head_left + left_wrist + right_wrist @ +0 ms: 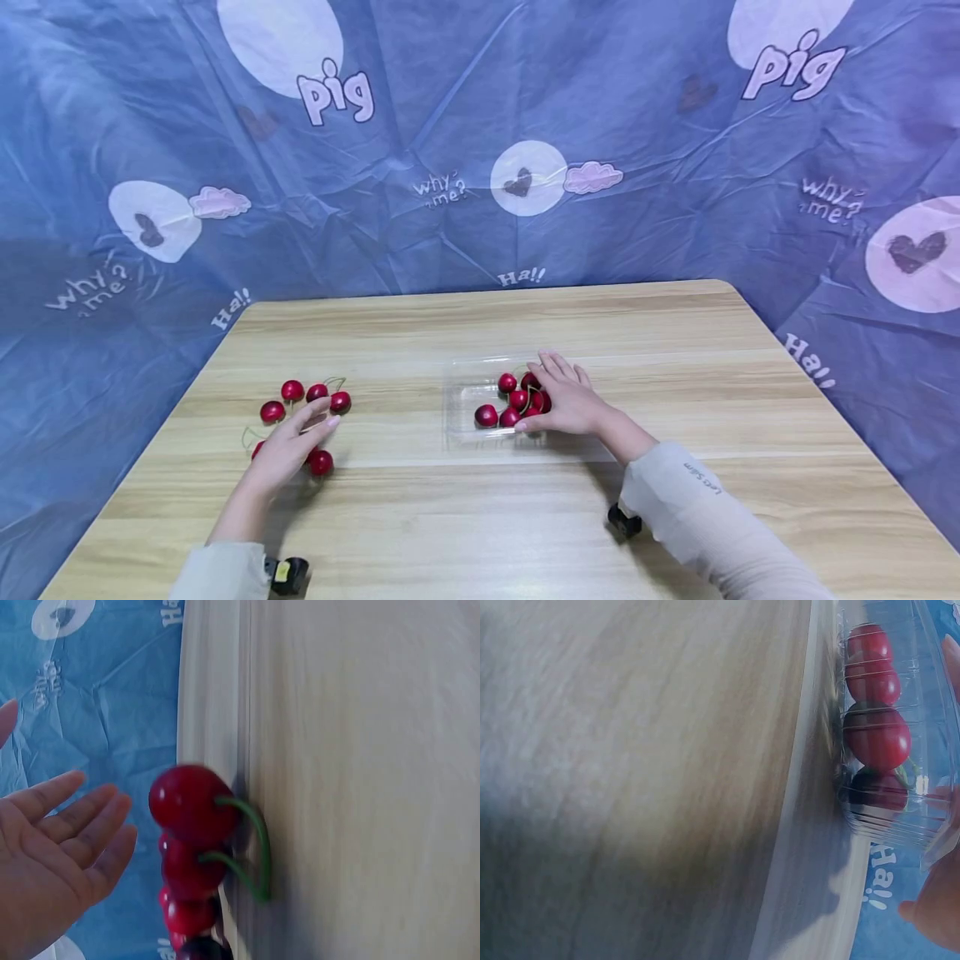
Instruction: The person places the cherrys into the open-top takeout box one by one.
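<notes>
My left hand hovers over a loose group of red cherries on the left of the table, its fingers loosely bent and holding nothing. In the left wrist view, its palm and fingers stand apart from a cherry with a green stem. Just beyond the fingertips in the head view lies another cherry. My right hand spreads over the right side of a clear plastic box. Its thumb lies by the near rim and its fingers reach toward the far rim. Several cherries sit inside the box; the hand partly hides some.
The light wooden table extends around both hands. A blue printed cloth hangs behind its far edge. Another cherry lies right of the left hand, and one lies farther back. Small black devices sit at both wrists.
</notes>
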The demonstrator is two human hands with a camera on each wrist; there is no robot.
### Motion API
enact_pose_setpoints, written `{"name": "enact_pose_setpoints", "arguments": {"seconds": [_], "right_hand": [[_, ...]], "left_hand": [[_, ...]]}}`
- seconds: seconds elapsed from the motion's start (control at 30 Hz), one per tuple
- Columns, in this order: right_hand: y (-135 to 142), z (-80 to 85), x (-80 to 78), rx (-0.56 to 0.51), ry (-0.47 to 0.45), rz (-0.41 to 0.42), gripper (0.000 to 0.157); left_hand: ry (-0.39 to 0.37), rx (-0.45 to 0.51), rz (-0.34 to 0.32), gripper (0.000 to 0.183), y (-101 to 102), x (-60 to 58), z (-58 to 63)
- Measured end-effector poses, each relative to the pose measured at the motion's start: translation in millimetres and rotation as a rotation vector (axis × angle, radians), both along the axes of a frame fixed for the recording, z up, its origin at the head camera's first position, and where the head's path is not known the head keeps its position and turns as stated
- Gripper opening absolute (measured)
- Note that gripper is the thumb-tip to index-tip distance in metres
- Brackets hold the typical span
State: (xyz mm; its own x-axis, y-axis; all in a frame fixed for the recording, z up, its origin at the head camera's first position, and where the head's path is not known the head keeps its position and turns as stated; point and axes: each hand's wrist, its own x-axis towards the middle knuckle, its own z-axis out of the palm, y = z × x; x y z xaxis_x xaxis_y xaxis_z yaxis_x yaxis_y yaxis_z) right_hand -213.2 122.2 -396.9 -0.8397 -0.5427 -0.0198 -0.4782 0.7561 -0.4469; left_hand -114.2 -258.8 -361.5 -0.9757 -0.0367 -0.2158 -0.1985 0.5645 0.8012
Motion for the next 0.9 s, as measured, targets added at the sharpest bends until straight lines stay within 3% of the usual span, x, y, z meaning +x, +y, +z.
{"name": "enact_pose_setpoints", "arguments": {"seconds": [0.23,0.43,0.73,0.9], "right_hand": [[-2,-2.7,1.8,0.019,-0.011,0.001,0.108],[-4,-2.5,2.3,0.013,-0.032,0.004,0.108],[-4,1.6,1.8,0.009,-0.024,-0.005,0.107],[-3,2.4,1.3,0.017,-0.023,-0.011,0.106]], "left_hand": [[0.065,-0.043,0.015,0.056,-12,15.7,-5.0],[0.068,-0.121,0.021,0.049,-22,27.5,-7.6],[-0.046,-0.252,0.0,0.039,-35,31.8,-11.9],[-0.098,-0.279,-0.007,0.036,-39,31.4,-14.5]]}}
